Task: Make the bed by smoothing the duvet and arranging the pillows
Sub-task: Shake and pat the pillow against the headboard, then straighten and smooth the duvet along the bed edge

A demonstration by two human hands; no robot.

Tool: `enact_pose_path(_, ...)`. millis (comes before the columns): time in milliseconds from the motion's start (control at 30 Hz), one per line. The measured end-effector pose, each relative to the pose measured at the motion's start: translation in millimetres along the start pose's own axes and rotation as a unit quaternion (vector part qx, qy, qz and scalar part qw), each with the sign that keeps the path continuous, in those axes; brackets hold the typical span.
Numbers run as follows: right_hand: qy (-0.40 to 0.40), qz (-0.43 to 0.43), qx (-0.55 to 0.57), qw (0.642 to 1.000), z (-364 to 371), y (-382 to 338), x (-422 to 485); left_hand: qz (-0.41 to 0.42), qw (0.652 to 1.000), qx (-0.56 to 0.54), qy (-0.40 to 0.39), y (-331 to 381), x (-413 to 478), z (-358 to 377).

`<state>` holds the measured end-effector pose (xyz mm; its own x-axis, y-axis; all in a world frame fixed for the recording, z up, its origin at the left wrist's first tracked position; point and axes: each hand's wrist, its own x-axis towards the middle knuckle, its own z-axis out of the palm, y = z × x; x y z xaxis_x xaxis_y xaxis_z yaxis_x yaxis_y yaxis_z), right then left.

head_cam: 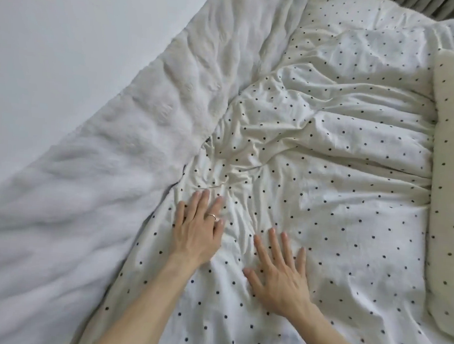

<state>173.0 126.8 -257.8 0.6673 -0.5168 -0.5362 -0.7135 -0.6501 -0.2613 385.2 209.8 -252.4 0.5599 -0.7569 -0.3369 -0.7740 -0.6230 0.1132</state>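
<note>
Head view: the duvet (328,179) covers the bed in front of you. It is white cotton with small dark dots, heavily creased, and its folds fan out from a bunched spot just beyond your left fingertips. Your left grip (198,229), wearing a ring (211,216), lies flat on the duvet with fingers close together. Your right grip (280,279) lies flat beside it, fingers spread. A dotted pillow (450,189) lies along the right edge, its long axis running away from you. A fluffy white blanket (97,188) borders the duvet on the left, against a pale wall (54,36).
</note>
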Motion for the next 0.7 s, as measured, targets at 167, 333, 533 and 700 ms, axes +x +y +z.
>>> enact_pose_path(167,-0.041,0.044,0.011,0.998,58,43,-125,-0.045,0.997,-0.044,-0.040,34,-149,37)
enact_pose_path(333,-0.010,0.107,0.098,0.989,97,93,-243,-0.160,0.972,-0.169,0.037,72,-268,87)
enact_pose_path(533,0.131,0.442,0.459,0.759,122,140,-328,-0.514,0.748,-0.391,0.151,111,-337,103)
enact_pose_path(700,0.120,0.617,0.682,0.374,155,175,-358,-0.607,0.624,-0.490,-0.049,114,-344,121)
